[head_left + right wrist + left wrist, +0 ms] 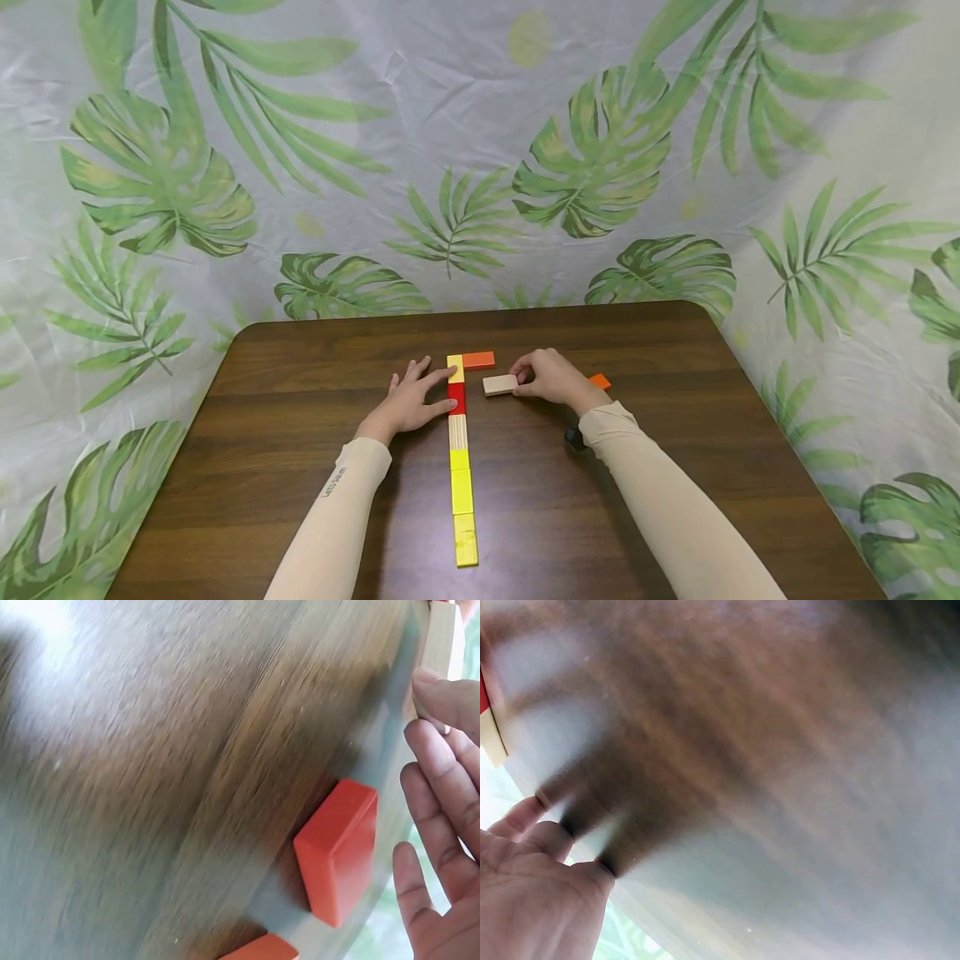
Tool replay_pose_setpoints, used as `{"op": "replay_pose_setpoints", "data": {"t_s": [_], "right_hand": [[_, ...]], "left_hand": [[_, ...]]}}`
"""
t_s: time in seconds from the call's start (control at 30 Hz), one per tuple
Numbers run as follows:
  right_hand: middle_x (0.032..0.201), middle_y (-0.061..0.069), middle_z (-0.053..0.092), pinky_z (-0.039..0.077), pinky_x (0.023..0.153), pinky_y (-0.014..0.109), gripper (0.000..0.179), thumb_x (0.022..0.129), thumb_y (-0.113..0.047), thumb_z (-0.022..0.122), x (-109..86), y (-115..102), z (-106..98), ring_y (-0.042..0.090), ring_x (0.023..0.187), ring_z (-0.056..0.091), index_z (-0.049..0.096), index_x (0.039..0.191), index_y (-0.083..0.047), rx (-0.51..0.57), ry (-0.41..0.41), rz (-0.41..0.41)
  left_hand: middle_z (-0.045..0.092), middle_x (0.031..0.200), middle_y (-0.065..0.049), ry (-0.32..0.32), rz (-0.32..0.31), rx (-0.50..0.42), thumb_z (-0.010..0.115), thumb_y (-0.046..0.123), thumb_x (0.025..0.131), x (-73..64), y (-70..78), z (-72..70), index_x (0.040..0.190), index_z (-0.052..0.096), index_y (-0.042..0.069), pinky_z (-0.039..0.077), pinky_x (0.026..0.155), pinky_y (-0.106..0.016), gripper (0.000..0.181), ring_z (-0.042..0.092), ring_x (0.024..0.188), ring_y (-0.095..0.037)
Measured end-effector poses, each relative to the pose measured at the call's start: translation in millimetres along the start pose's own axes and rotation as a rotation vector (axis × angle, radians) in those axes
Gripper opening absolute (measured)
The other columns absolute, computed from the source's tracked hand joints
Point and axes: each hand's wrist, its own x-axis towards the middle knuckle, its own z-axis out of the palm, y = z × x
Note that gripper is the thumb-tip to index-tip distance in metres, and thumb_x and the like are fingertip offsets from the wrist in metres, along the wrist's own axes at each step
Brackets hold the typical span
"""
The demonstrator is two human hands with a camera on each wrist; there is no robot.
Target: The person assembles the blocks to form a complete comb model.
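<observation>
A straight line of flat blocks runs up the table, with a pale yellow block point(455, 363) at its far end and a red block point(457, 400) just below. My left hand point(408, 404) lies spread at the left of this line, index fingertip at the pale yellow block and thumb tip at the red one. To the right of the line, my right hand point(551, 379) pinches one end of a plain wooden block point(498, 385) between thumb and fingers. An orange-red block point(478, 360) lies crosswise against the far end of the line, beyond the held block.
Nearer to me the line continues with a striped wooden block point(457, 432) and several yellow blocks point(462, 492). Partly hidden behind my right hand is an orange block point(600, 381). In the right wrist view a red-orange block point(337, 851) lies below the fingers. A leaf-print cloth point(450, 233) hangs behind the table.
</observation>
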Motion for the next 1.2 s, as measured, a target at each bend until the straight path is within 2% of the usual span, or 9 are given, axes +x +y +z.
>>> {"op": "replay_pose_setpoints", "data": {"t_s": [0.7,1.2], "right_hand": [[0.093,-0.004,0.076,0.057,0.094,0.042,0.023,0.092,-0.023,0.087,9.0,-15.5,19.3,0.013,0.09,0.068,0.081,0.111,-0.011,-0.035,0.053,0.081],[0.09,-0.004,0.074,0.058,0.089,0.036,0.024,0.092,-0.024,0.088,16.8,-23.3,29.0,0.012,0.086,0.066,0.081,0.11,-0.011,-0.033,0.062,0.073]], "left_hand": [[0.017,0.18,-0.019,0.007,0.002,0.005,0.069,0.048,0.103,0.3,-1.9,1.5,0.165,0.044,0.035,0.003,0.131,-0.074,0.068,0.006,0.168,-0.048],[0.018,0.18,-0.019,0.002,-0.001,0.003,0.069,0.051,0.103,1.1,-2.0,1.1,0.165,0.044,0.036,0.003,0.131,-0.075,0.068,0.006,0.168,-0.049]]}}
